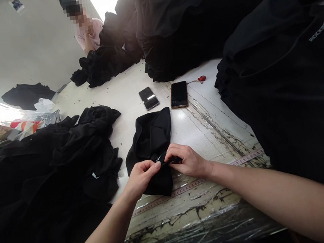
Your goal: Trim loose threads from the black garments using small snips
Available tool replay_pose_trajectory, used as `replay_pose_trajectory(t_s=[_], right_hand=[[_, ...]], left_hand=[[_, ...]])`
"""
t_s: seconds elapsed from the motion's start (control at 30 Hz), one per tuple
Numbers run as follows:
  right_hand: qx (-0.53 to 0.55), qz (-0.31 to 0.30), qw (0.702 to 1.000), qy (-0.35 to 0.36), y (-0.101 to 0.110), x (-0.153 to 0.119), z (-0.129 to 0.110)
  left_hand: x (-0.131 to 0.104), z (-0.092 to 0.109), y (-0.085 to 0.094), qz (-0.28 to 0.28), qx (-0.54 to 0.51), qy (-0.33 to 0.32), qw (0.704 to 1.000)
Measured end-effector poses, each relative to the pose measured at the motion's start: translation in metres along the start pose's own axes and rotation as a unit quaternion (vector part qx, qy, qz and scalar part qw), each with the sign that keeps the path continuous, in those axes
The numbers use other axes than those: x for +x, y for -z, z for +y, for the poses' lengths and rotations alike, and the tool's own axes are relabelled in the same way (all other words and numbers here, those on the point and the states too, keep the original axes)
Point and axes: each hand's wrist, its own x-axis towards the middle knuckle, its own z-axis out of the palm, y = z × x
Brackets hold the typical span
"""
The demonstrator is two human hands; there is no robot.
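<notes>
A small black cloth piece (152,132) lies on the white table in front of me, partly lifted at its near part. My left hand (141,175) pinches it between thumb and fingers, beside a small pale print. Just to the right, my right hand (186,160) grips a fold of the same cloth, its fingers curled. Something small and dark shows at the right fingers; I cannot make out what it is. The cloth's lower corner hangs over a measuring tape (188,187) along the table's near side.
Two phones, a silver one (149,98) and a brown-edged one (179,95), lie beyond the cloth near a red item (201,78). Black garments pile up at left (73,148), right (278,83) and back (168,30). A person (89,30) is at the far side.
</notes>
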Motion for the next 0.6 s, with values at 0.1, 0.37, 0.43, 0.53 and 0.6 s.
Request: replay_pose_trajectory(t_s=[0.1, 0.37, 0.43, 0.53, 0.6], right_hand=[[0.001, 0.002, 1.000, 0.003, 0.000, -0.001, 0.001], [0.001, 0.007, 1.000, 0.005, -0.001, -0.001, 0.002], [0.003, 0.009, 1.000, 0.006, -0.001, -0.001, 0.002], [0.005, 0.010, 1.000, 0.005, 0.000, -0.001, 0.002], [0.005, 0.011, 1.000, 0.000, 0.000, -0.001, 0.003]], left_hand=[[0.002, 0.000, -0.001, 0.001, -0.001, 0.005, 1.000], [0.000, -0.004, 0.005, -0.032, -0.025, 0.004, 0.999], [0.000, -0.005, 0.007, -0.039, -0.023, -0.006, 0.999], [-0.001, -0.006, 0.009, -0.048, -0.026, -0.010, 0.998], [-0.002, -0.007, 0.010, -0.057, -0.036, -0.006, 0.998]])
